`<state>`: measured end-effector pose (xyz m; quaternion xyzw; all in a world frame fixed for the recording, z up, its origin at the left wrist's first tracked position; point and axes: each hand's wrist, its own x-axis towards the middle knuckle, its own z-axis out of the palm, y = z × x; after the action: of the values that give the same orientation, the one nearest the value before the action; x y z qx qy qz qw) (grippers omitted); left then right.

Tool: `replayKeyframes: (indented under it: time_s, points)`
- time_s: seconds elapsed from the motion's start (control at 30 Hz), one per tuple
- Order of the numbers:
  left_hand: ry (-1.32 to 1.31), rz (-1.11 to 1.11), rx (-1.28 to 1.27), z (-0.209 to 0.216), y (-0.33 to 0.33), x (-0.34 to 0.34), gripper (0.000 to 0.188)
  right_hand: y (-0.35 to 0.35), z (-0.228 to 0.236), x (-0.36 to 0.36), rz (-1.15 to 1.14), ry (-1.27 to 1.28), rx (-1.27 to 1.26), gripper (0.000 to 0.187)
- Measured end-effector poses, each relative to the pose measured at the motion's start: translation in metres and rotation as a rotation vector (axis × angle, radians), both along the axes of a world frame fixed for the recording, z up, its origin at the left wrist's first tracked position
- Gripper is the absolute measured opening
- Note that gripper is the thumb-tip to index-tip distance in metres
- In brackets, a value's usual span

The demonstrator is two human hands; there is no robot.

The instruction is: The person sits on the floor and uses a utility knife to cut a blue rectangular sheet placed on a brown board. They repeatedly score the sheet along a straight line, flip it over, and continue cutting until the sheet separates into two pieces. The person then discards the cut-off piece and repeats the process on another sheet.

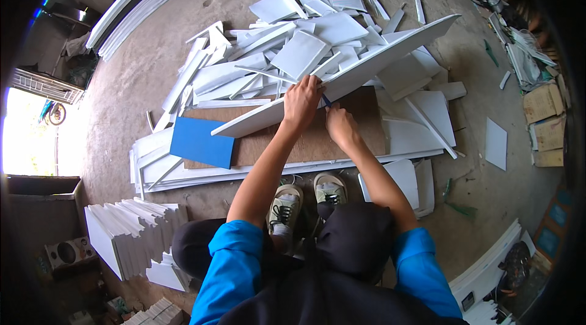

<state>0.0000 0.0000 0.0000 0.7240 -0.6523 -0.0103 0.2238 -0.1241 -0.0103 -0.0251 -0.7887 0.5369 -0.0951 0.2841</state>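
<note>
Holding a long, thin white board (375, 67) aslant over brown wooden sheet (360, 133)

The upper arms were covered by a left sleeve (227, 267) and a right sleeve (429, 276), both dyed a bright, plain blue and turned back near the elbows into broad, creased cuffs. The left forearm (259, 175) and right forearm (387, 194) were bared, as were the left grip (301, 103) and right grip (342, 126). The trunk was clad in a black garment (323, 300), by which the blue was bordered on either side. The knees were covered by dark trousers (357, 236). On the feet, pale grey-green shoes (285, 206) were worn, edged with light soles and fastened with dark laces; a light sock (281, 228) was exposed at the left ankle.
</note>
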Motion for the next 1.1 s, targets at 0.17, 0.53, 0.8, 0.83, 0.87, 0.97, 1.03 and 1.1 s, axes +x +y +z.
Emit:
replayKeyframes:
  time_s: [0.17, 0.53, 0.8, 0.83, 0.87, 0.97, 1.03, 1.1]
  points:
    - [-0.119, -0.098, -0.1, -0.004, -0.016, 0.014, 0.021, -0.014, 0.009, 0.005, 0.021, -0.011, -0.021, 0.029]
    - [-0.145, -0.103, -0.107, -0.009, -0.01, 0.012, 0.019, -0.001, 0.018, -0.011, 0.044, 0.078, 0.0, 0.031]
    - [-0.123, -0.12, -0.104, -0.01, -0.003, 0.012, 0.018, -0.007, -0.019, -0.001, 0.067, 0.015, -0.038, 0.033]
    - [-0.129, -0.12, -0.116, -0.009, -0.004, 0.007, 0.018, -0.009, -0.032, -0.002, 0.064, 0.019, -0.072, 0.033]
    - [-0.134, -0.12, -0.127, -0.009, -0.005, 0.004, 0.018, -0.012, -0.045, -0.003, 0.062, 0.023, -0.106, 0.033]
    - [-0.146, -0.108, -0.097, -0.007, -0.004, 0.009, 0.017, -0.01, -0.069, 0.001, 0.106, -0.015, -0.207, 0.032]
    - [-0.138, -0.127, -0.113, -0.01, -0.005, 0.003, 0.017, -0.011, -0.093, -0.007, 0.068, 0.04, -0.133, 0.032]
    - [-0.144, -0.113, -0.118, -0.012, -0.006, 0.004, 0.017, -0.009, -0.101, -0.007, 0.048, 0.062, -0.088, 0.031]
